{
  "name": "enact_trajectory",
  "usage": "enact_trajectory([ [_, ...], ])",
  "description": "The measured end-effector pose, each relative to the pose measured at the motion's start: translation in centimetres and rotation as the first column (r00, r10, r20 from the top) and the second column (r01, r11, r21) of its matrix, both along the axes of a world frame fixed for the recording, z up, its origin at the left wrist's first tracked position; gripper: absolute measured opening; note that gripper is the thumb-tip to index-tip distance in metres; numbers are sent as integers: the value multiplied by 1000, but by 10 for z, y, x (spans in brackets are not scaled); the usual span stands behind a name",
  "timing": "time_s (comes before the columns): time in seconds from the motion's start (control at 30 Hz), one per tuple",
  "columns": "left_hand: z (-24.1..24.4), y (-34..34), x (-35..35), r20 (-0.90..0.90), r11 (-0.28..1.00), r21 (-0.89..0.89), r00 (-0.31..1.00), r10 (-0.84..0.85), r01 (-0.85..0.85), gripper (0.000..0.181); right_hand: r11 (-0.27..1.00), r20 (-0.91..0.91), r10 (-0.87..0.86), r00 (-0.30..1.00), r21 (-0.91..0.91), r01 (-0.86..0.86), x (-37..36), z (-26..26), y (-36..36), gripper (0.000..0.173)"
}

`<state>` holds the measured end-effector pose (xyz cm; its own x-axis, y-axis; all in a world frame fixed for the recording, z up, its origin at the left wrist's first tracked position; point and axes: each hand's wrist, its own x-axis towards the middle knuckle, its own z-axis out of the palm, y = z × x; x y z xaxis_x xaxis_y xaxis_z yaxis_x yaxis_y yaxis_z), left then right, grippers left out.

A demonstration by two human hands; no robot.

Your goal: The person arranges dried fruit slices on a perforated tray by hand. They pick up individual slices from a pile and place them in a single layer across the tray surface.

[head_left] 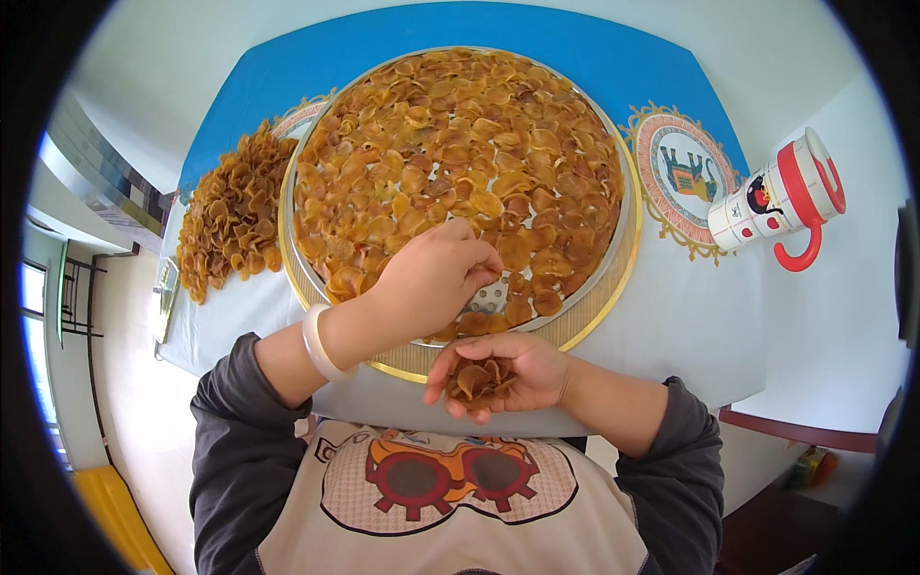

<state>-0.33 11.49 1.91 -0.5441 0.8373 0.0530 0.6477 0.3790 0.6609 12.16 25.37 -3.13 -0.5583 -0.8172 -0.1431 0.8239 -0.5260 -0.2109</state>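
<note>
A round perforated metal tray [491, 296] lies before me, mostly covered by thin amber-brown dried slices [431, 129]. My left hand [431, 280], with a pale bangle [320, 345] on its wrist, reaches over the tray's near part. Its thumb and fingers come together beside a bare patch of holes; whether a slice is between them is hidden. Palm up at the tray's near edge, my right hand [539, 370] cups a small heap of the dried slices [478, 381].
Under the tray is a round woven mat [593, 316] with a gold rim. A large pile of slices [233, 208] sits at the left. On the right stands a white and red mug [762, 198] beside an elephant print on the tablecloth [675, 352].
</note>
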Motion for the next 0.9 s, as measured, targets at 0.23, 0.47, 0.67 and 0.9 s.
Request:
enact_trajectory([
  [0.23,-2,5,0,-74,999,2,997,38,-38,13,999,-11,-7,1000,34,8,0,0,1,44],
  [0.47,-5,5,-1,-127,999,46,991,36,-30,11,998,-21,-9,1000,56,10,-2,2,1,45],
  [0.67,-7,5,0,-99,994,92,993,70,-61,12,999,-19,-16,1000,52,17,-2,2,1,44],
  [0.9,19,-8,-4,362,984,41,920,149,-176,28,993,7,-33,999,111,32,-2,2,0,45],
])
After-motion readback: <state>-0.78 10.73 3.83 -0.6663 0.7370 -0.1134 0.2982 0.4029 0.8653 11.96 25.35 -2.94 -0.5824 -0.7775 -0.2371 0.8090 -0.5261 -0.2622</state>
